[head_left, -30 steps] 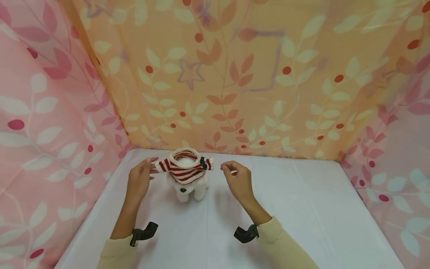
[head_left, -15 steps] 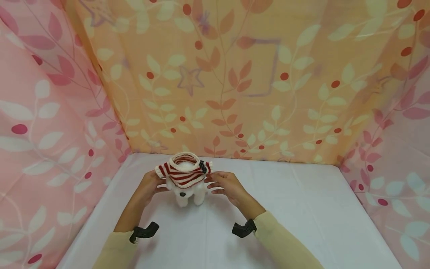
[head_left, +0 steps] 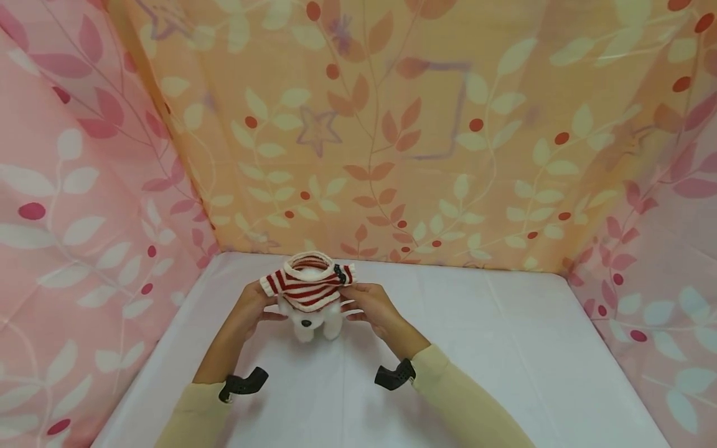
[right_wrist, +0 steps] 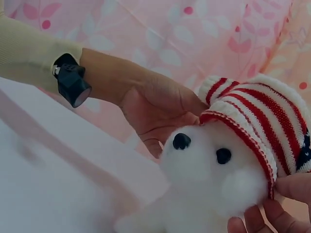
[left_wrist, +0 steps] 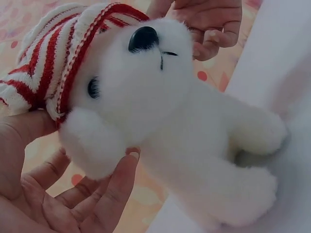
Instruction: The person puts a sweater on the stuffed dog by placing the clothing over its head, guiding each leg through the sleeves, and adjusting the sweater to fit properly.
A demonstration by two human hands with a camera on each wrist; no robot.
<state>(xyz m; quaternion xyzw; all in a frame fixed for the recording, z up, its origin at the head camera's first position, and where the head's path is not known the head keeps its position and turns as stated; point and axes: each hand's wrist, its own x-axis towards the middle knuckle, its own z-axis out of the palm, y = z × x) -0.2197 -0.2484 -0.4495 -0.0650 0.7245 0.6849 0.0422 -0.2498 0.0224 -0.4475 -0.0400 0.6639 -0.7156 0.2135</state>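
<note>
A white plush dog (head_left: pixel 325 323) stands on the table with a red-and-white striped knitted sweater (head_left: pixel 307 291) over the top of its head. The sweater's round neck opening faces up, and its short sleeves stick out sideways. My left hand (head_left: pixel 252 310) holds the hem on one side; in the left wrist view its thumb lies on the hem and a fingertip touches the floppy ear (left_wrist: pixel 92 143). On the other side my right hand (head_left: pixel 381 311) pinches the hem, thumb on the knit and other fingers spread below. Both eyes and the black nose (right_wrist: pixel 181 141) show beneath the hem.
A white cloth covers the table (head_left: pixel 476 354). Patterned curtains stand close around it: an orange one (head_left: pixel 420 186) behind, pink ones (head_left: pixel 84 249) at the sides. A black wrist camera (head_left: pixel 243 382) is strapped on each forearm.
Both hands have come in from beside the sleeves to the sweater's lower edge. The right hand, apart from the sweater a second ago, now grips its hem. The dog stays in place.
</note>
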